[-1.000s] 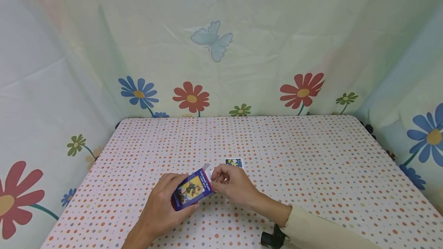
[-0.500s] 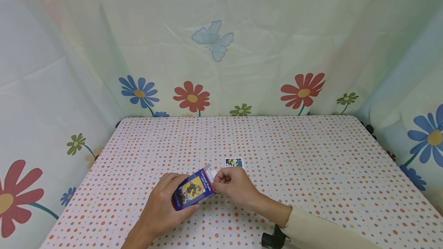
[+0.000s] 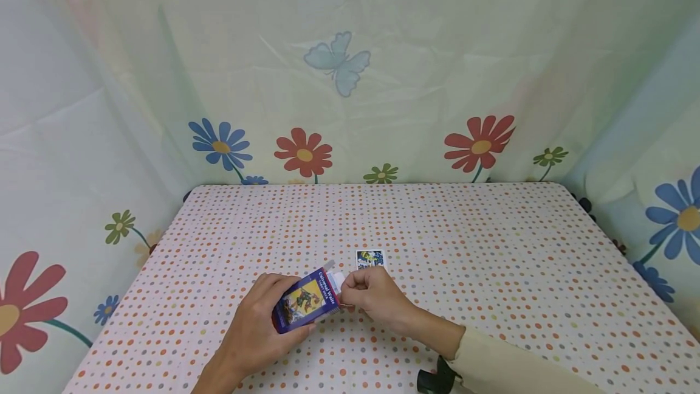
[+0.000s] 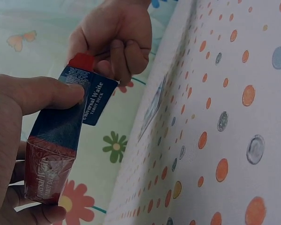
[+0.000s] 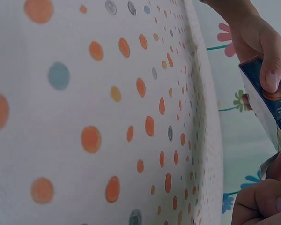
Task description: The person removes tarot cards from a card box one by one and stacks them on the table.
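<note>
Box (image 3: 304,300), gripped by left hand (image 3: 256,323), wants steadying so right hand (image 3: 378,298), curled at the box's right, grasp unclear, can work gently.

A person's right hand (image 3: 378,300), lower centre of the head view, hides the lower part of a picture card (image 3: 370,258). The tarot box (image 3: 305,301) runs off the right-wrist view's right edge; its fine print (image 4: 77,76), upper left in the left-wrist view, is too small to read.
</note>
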`<state>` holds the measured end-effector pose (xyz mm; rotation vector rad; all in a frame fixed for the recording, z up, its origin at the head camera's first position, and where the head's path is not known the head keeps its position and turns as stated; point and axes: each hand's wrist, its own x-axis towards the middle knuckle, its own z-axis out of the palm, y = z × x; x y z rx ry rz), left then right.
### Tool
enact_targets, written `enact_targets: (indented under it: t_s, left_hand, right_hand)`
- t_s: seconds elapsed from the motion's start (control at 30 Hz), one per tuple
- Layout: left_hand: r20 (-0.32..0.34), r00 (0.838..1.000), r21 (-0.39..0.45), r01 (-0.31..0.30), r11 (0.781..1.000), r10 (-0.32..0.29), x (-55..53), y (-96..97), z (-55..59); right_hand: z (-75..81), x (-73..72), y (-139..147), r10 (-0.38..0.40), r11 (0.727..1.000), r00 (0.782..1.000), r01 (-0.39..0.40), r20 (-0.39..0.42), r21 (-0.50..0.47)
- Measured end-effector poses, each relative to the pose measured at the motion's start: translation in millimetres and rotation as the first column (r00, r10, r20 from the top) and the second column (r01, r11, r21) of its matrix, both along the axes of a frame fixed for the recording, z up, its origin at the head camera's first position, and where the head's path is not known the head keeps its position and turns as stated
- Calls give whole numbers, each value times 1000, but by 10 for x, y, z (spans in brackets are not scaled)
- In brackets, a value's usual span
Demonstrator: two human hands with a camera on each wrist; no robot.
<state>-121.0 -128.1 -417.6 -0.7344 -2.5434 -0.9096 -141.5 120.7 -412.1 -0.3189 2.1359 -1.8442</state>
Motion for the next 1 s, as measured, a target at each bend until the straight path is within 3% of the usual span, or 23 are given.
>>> enact_targets:
  t_s: [0.27,0.47,0.73,1.0]
  left_hand:
    - [0,1000,2,-5,1000,5,3,6,-2]
    - [-2,1000,-7,-13,1000,13,2,8,5]
    - [14,1000,-12,-24,1000,24,5,13,13]
    - [-8,1000,-8,-18,1000,18,2,13,5]
  right_hand:
    - [-23,5,21,-20,1000,1000,20,-6,-5]
    - [-41,7,33,-58,996,998,60,29,-66]
    - [-31,13,52,-162,977,984,170,76,-126]
    - [-74,0,69,-193,961,977,206,86,-186]
